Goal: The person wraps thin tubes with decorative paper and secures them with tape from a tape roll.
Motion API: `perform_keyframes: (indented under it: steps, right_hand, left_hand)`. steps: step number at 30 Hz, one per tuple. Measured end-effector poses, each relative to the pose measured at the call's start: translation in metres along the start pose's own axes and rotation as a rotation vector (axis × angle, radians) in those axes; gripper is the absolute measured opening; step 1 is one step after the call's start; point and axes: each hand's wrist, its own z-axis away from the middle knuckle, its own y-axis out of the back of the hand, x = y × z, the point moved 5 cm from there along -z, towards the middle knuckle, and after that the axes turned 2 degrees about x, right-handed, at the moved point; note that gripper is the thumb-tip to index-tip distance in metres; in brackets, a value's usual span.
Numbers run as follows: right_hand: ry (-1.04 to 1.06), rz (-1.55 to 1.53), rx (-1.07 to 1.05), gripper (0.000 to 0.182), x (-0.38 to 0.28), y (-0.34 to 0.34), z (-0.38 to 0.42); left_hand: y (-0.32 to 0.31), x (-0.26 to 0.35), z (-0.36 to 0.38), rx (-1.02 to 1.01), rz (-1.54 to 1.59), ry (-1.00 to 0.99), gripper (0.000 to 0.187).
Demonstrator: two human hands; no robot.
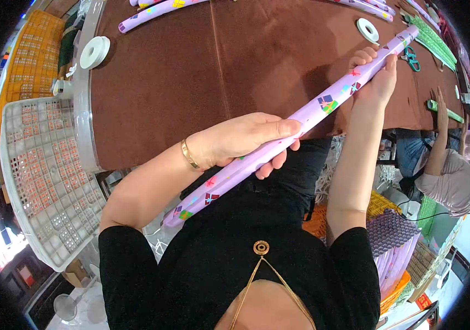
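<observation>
A long lilac roll of wrapping paper printed with small coloured gifts and bows lies diagonally across the view, its lower end near my black shirt and its upper end over the table. My left hand, below a gold bracelet, is closed round the roll's lower half, thumb on top. Farther up, my right hand has its fingers wrapped round the same roll near its upper end. Brown cloth covers the table beneath. More lilac rolls lie along the far edge.
White tape rolls sit at the table's left, another at the right. Teal scissors and green rolls are on the right. A white crate stands left. A co-worker works at the right edge.
</observation>
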Motion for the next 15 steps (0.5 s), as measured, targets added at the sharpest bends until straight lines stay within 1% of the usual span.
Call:
perform_keyframes:
  steps: [2, 4, 6, 8, 11, 13, 15]
  right_hand:
    - [0.035, 0.053, 0.022, 0.046, -0.003, -0.002, 0.000]
    - [0.004, -0.007, 0.000, 0.045, -0.004, -0.005, 0.003]
    - [-0.001, 0.014, 0.020, 0.044, -0.003, -0.005, 0.002]
    - [-0.007, 0.036, 0.040, 0.044, -0.003, -0.001, -0.001]
    - [-0.036, 0.043, 0.021, 0.044, -0.003, 0.006, -0.009]
    - [-0.052, 0.055, 0.008, 0.043, -0.002, 0.006, -0.009]
    - [-0.057, 0.057, -0.002, 0.043, -0.001, 0.003, -0.007]
  left_hand:
    - [-0.001, 0.000, 0.000, 0.003, -0.010, -0.010, 0.045]
    - [-0.004, 0.000, 0.002, 0.009, -0.018, -0.017, 0.043]
    - [-0.008, 0.000, 0.003, 0.037, -0.006, -0.036, 0.034]
    - [-0.009, -0.001, 0.005, 0.034, -0.008, -0.038, 0.034]
    - [-0.010, -0.003, 0.005, 0.038, 0.055, -0.048, 0.037]
    - [-0.010, -0.009, 0.006, 0.007, 0.065, 0.024, 0.047]
    - [-0.010, -0.012, 0.007, -0.003, 0.069, 0.017, 0.049]
